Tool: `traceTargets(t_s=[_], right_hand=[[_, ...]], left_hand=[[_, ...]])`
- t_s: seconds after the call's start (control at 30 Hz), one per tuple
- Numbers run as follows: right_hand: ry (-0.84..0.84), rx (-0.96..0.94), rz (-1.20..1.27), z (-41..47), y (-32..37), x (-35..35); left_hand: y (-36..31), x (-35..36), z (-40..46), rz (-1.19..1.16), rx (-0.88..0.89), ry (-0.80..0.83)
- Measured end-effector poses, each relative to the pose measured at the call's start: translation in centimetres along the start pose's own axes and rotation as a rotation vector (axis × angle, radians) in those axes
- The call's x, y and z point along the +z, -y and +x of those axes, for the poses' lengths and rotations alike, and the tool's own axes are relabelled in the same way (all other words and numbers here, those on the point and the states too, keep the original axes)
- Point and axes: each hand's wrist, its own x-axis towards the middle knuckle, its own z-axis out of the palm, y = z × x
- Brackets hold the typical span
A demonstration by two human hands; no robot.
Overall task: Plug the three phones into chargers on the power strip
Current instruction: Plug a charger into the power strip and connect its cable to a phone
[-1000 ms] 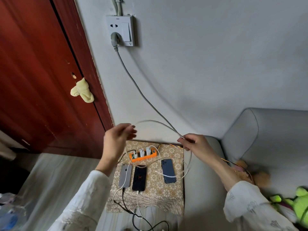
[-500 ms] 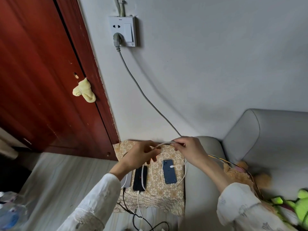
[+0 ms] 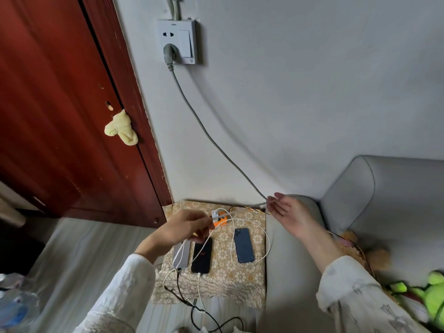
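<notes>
Three phones lie side by side on a small table with a patterned cloth (image 3: 240,282): a silver phone (image 3: 181,257), a black phone (image 3: 202,256) and a blue phone (image 3: 244,245). Behind them sits an orange power strip (image 3: 221,219) with white chargers; my left hand hides most of it. My left hand (image 3: 186,228) pinches a white cable (image 3: 264,233) that loops around the blue phone. My right hand (image 3: 286,213) hovers with fingers spread beside the strip's grey cord (image 3: 211,138). Cables run from the bottom ends of the silver and black phones.
The grey cord rises to a wall socket (image 3: 177,42). A red wooden door (image 3: 60,111) with a yellow cloth (image 3: 121,131) stands at left. A grey sofa (image 3: 384,200) is right of the table, with a green plush toy (image 3: 430,296) on it. Black cables hang off the table's front.
My right hand has let go of the white cable and opened, drawing to the right. My left hand stays low over the power strip, still pinching the cable.
</notes>
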Motion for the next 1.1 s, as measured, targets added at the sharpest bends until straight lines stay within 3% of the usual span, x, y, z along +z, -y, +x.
traceTargets(t_s=[0.07,0.17,0.4,0.57,0.67,0.77,1.0,1.1], right_hand=[[-0.020,0.046,0.236,0.2,0.5,0.2],[-0.040,0.078,0.230,0.3,0.3,0.6],[0.311,0.107,-0.538,-2.0,-1.9,1.6],[0.458,0.069,-0.820,-2.9,-5.3,2.1],[0.507,0.034,-0.987,-2.8,-7.0,1.6],[0.536,0.031,-1.109,-1.7,-8.5,0.4],[0.406,0.021,-1.171,5.2,-11.3,-3.4],[0.235,-0.136,-1.307,10.9,-11.9,-5.6]], left_hand=[[0.5,0.2,-0.2,0.105,-0.102,0.091],[1.4,0.5,-0.1,0.139,-0.196,0.106],[1.5,1.8,1.4,-0.010,-0.174,-0.166],[0.9,3.9,2.9,-0.302,-0.134,-0.177],[1.4,4.9,3.7,-0.514,-0.172,-0.324],[2.9,5.2,4.4,-0.562,-0.191,-0.454],[8.3,5.7,7.6,-0.546,-0.264,-0.548],[12.0,5.7,9.3,-0.471,-0.309,-0.575]])
